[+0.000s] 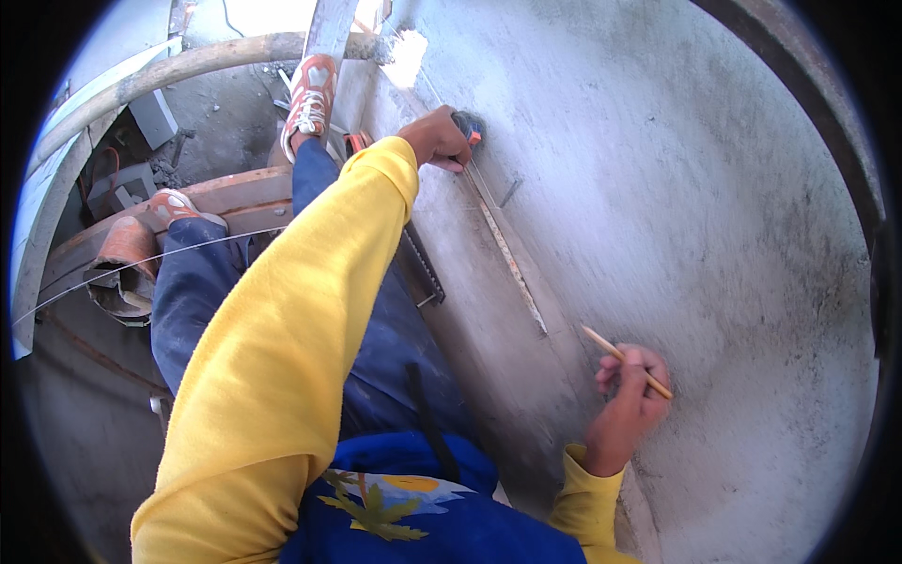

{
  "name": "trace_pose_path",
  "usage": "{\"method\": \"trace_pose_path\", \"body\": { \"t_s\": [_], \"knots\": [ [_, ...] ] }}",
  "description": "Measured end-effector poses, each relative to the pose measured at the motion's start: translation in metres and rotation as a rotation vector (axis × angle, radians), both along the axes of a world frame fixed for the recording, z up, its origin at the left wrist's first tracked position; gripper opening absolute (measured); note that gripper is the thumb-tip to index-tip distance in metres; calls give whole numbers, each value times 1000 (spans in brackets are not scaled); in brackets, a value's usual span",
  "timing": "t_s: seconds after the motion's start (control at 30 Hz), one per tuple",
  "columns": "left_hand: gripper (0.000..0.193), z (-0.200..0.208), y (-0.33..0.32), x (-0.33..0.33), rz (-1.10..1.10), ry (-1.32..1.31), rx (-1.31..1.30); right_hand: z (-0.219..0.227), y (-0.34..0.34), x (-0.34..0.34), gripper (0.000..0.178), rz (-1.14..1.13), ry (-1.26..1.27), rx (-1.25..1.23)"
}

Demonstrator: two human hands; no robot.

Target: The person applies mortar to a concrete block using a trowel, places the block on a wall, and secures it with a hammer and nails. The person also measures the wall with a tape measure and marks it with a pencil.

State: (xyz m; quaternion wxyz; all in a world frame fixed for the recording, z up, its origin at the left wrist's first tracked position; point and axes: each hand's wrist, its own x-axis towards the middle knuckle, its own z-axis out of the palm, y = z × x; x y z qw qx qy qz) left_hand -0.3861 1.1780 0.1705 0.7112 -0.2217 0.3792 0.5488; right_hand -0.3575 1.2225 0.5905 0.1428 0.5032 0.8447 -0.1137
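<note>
My left hand, at the end of a long yellow sleeve, is closed on a tape measure with a dark case and an orange-red part. Its pulled-out blade runs down along the grey wall toward my right side. At lower right, my right hand grips a wooden pencil between thumb and fingers. The pencil's point faces the free end of the blade, a short way apart from it. A nail-like piece shows beside the blade.
Below my left arm lies a dark toothed strip. My legs and shoes rest near wooden boards. A curved pole crosses the upper left. A broken clay pipe stands left, with a thin string passing over it.
</note>
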Motion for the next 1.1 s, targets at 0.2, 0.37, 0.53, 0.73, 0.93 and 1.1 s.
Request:
{"method": "trace_pose_path", "body": {
  "t_s": [0.2,0.37,0.53,0.73,0.93,1.1],
  "knots": [
    [98,13,-44,-34,97,60,-14,7,0,9,32,166,259,-106],
    [102,68,-109,-76,144,271,-30,4,-31,18,32,226,358,-189],
    [89,116,-191,-76,399,478,107,5,-83,31,25,-84,491,-596],
    [85,210,-329,-3,456,881,353,-6,-206,22,59,-31,854,-859],
    [81,263,-542,93,329,530,149,21,-314,-8,51,592,900,-1798],
    [83,267,-683,172,428,495,-383,55,-363,10,36,654,1106,-1808]
  ]
}}
